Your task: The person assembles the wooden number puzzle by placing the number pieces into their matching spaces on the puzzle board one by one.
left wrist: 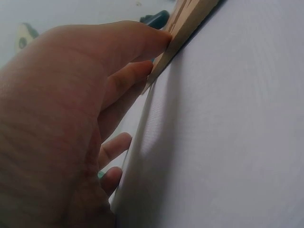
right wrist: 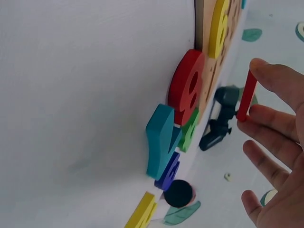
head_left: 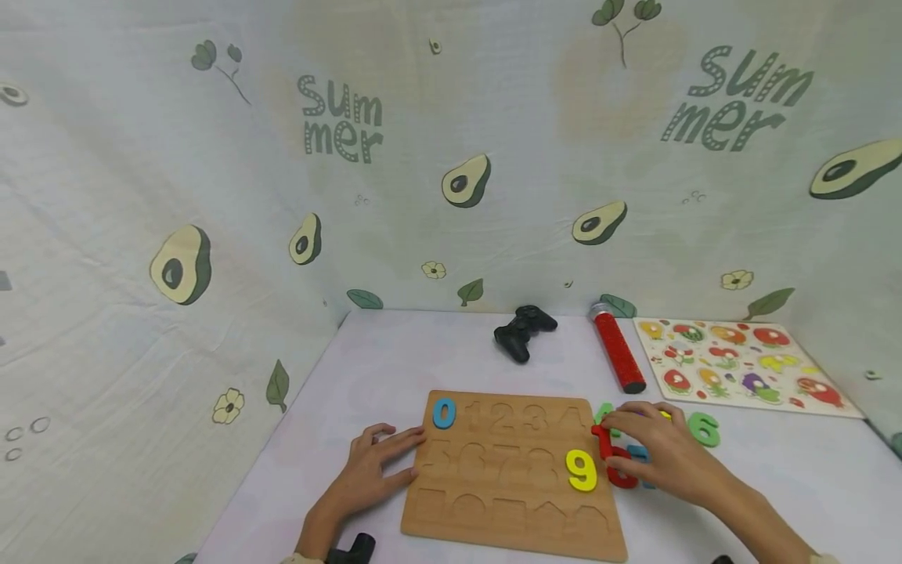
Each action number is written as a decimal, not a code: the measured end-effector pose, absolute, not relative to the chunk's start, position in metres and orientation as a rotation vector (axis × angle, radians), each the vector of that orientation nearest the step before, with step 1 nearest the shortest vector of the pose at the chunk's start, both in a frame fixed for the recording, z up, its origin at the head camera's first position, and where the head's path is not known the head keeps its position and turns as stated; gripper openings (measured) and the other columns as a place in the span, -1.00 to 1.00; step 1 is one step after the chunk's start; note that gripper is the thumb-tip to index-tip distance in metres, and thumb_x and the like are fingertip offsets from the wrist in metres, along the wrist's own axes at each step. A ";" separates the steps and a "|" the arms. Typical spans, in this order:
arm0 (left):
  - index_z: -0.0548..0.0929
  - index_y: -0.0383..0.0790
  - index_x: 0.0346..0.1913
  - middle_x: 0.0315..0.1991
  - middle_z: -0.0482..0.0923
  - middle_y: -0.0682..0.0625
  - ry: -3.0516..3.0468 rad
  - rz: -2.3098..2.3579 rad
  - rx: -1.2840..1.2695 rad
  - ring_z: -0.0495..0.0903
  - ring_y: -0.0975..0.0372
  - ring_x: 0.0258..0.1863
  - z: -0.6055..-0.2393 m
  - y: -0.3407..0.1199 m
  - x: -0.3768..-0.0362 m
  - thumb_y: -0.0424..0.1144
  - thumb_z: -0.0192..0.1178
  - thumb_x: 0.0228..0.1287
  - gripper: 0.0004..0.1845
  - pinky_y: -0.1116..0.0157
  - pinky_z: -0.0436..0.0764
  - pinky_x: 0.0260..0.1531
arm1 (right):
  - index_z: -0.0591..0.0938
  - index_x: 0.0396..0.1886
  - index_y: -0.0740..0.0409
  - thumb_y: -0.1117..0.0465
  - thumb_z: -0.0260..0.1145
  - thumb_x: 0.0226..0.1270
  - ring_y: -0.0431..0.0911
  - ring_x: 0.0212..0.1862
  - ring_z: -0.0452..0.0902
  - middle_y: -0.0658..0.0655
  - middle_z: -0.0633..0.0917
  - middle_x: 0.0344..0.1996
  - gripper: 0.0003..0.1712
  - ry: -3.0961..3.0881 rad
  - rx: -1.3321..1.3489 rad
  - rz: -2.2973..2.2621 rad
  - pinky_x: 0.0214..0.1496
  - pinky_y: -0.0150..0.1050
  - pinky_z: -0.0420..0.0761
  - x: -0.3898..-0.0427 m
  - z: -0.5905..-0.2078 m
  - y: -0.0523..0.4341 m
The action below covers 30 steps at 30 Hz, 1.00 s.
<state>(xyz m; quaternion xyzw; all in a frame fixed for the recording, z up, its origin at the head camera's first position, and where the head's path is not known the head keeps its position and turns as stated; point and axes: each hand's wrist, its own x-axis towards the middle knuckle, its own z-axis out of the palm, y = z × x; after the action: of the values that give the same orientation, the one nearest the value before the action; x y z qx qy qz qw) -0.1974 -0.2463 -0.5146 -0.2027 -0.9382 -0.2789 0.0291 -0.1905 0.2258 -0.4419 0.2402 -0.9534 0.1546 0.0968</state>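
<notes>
The left hand (head_left: 373, 462) lay with straight fingers against the left edge of the number board (head_left: 514, 478); bare worktop (head_left: 395, 360) stretched beyond the board. Just off the board's right edge, the right hand (head_left: 658, 450) pinched a red number piece (head_left: 603, 440) among loose numbers. In the board sat a blue 0 (head_left: 444, 413) and a yellow 9 (head_left: 582, 470). The backdrop read "Summer".
</notes>
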 end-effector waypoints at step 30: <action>0.52 0.28 0.37 0.39 0.39 0.33 -2.903 -0.841 -0.624 0.20 0.11 0.33 -0.516 -0.246 -0.199 0.24 0.21 0.32 -0.43 -0.12 0.15 0.16 | 0.73 0.00 0.00 -0.09 0.60 0.04 0.08 0.18 0.41 -0.08 0.72 -0.08 -0.47 -2.837 0.778 0.461 0.23 0.28 0.09 -0.211 -0.443 0.183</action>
<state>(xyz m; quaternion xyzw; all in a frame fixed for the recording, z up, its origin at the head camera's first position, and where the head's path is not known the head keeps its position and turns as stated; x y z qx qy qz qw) -0.1986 -0.2462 -0.5162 -0.2020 -0.9403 -0.2723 0.0279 -0.2112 0.1829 -0.4435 0.2603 -0.9496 0.1544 0.0818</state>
